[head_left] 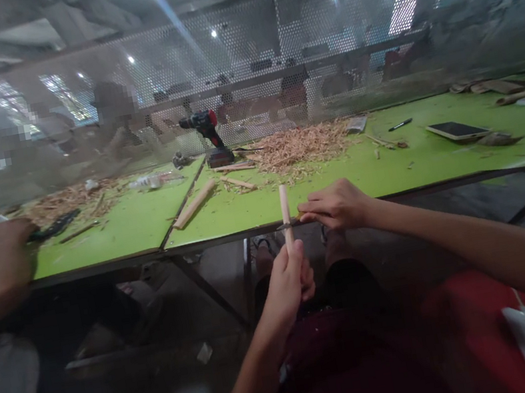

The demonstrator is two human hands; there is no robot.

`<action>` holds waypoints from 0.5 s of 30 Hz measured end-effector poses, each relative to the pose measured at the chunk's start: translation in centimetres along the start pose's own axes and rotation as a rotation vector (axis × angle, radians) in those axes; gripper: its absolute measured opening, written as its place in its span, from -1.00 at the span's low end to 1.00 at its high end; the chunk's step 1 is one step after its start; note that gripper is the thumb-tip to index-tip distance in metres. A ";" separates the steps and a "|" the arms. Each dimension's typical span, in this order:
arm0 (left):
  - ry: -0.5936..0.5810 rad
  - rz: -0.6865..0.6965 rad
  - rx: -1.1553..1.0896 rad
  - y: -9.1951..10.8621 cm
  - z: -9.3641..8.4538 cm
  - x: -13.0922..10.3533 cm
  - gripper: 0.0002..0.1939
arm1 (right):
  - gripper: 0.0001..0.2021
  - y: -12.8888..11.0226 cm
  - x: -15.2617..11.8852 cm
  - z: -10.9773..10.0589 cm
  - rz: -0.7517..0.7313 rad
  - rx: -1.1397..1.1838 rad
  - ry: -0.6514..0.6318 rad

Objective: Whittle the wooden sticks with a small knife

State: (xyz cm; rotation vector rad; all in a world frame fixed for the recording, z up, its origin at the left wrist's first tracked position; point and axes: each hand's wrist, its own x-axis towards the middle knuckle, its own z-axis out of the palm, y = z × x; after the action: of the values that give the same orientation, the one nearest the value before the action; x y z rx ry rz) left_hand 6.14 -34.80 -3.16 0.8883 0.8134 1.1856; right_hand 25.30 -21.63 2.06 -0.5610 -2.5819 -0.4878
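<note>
Upright in my left hand (290,279) is a pale wooden stick (284,201), its lower part wrapped by my closed fingers. My right hand (337,203) is closed on the yellowish handle of a small knife (292,222). The knife's short blade lies across the stick just above my left hand, at the table's front edge. Beyond the stick, wood shavings (302,147) are heaped on the green table (440,166). A thicker wooden piece (196,204) and a thin wooden stick (238,182) lie left of it.
A cordless drill (210,138) stands behind the wooden pieces. To the right lie a pen (400,125) and a dark-screened phone or tablet (457,130). At the far left are another person's hands (9,244). A perforated screen (239,65) rises along the table's back.
</note>
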 end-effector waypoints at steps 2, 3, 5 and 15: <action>-0.002 0.000 -0.009 0.1 -0.3 0.2 -0.18 | -0.49 0.2 0.4 0.5 -0.032 0.007 0.009; 0.000 0.000 -0.012 0.2 -0.4 0.3 -0.18 | -0.49 0.1 0.6 0.7 -0.047 0.009 0.013; 0.009 0.002 -0.014 0.3 -0.7 0.3 -0.17 | -0.48 0.0 1.0 1.0 -0.061 0.005 0.001; -0.101 -0.104 -0.027 -1.0 -0.3 -2.1 -0.26 | -0.65 9.1 2.4 -2.0 0.745 -0.122 -0.140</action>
State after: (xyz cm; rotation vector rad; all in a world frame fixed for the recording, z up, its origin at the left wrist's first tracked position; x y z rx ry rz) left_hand 5.84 -36.94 -4.04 0.8665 0.7512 1.0501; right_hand 28.26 -14.01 7.12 -1.5516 -2.2376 -0.3466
